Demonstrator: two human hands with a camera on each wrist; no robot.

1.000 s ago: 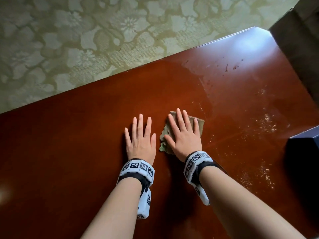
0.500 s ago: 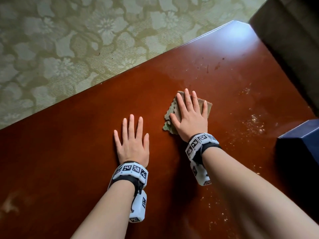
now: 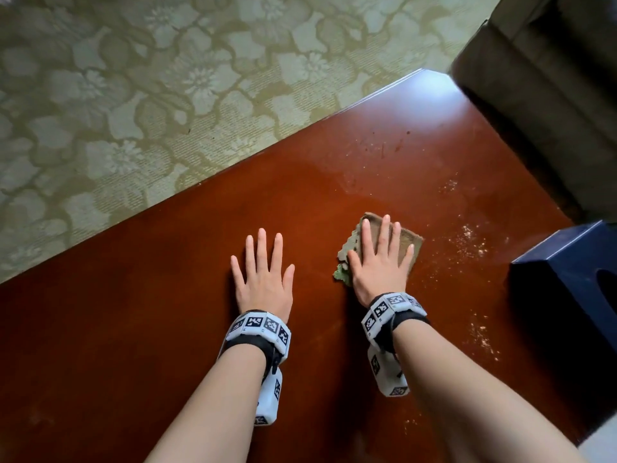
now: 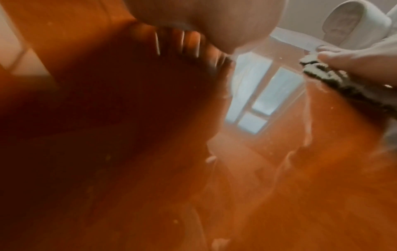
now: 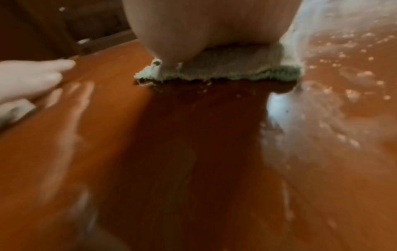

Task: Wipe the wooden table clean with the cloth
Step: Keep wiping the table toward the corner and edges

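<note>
Across the lower two thirds of the head view runs the glossy reddish-brown bench point(image 3: 167, 329), its far edge slanting from lower left to upper right against a pale green floral carpet point(image 3: 133, 78). Near the middle of the frame the left hand point(image 3: 263, 279) lies flat on the bare wood, palm down, fingers straight and slightly spread, holding nothing. Just to its right the right hand point(image 3: 380, 262) presses flat, fingers straight, onto the cloth point(image 3: 409, 237), a small folded brownish-green piece whose frayed edge shows left of the thumb and whose far corner shows beyond the fingertips. Both wrists carry white bands with black square markers. Pale crumbs point(image 3: 470, 238) are scattered on the wood to the right of the cloth, and dark specks point(image 3: 397, 145) lie farther up near the bench's far corner. A dark blue box point(image 3: 567, 279) stands at the right edge of the frame, and a brown upholstered seat point(image 3: 551, 78) fills the upper right. From the left wrist view, blurred, the palm of the left hand point(image 4: 206, 20) sits at the top on the wood, a window reflecting in the polish; at the upper right the right hand point(image 4: 354, 62) rests on the cloth point(image 4: 343, 88). From the right wrist view, the right hand point(image 5: 204, 25) bears down on the cloth point(image 5: 236, 66) at top centre, crumbs point(image 5: 343, 84) lie at the right, and the straight fingers of the left hand point(image 5: 32, 78) show at the left edge.
</note>
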